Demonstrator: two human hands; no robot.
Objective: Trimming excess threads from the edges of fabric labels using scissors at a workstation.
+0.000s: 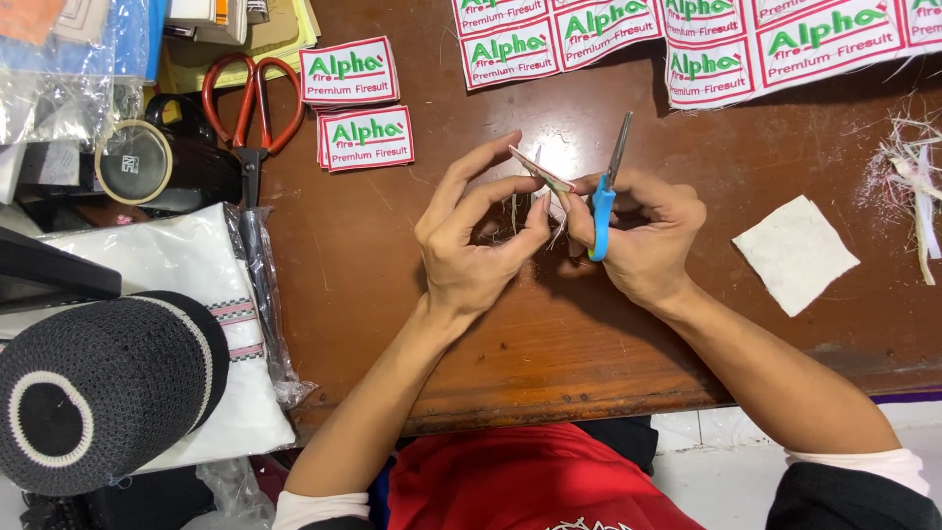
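My left hand [473,238] pinches a small white patch with a red border [538,173], held edge-on above the brown wooden table [363,265]. Loose threads hang from the patch between my hands. My right hand [643,236] grips small blue-handled scissors [606,186], blades pointing up and away beside the patch. Two cut patches with green lettering and red borders [349,72] [367,138] lie to the upper left of my hands.
Sheets of uncut patches [687,39] lie along the far edge. Red-handled scissors [251,103] and a tape roll [134,162] sit at the left, with a black knitted cap [98,388] on bagged white cloth. At the right lie a white fabric square [795,253] and thread scraps [917,177].
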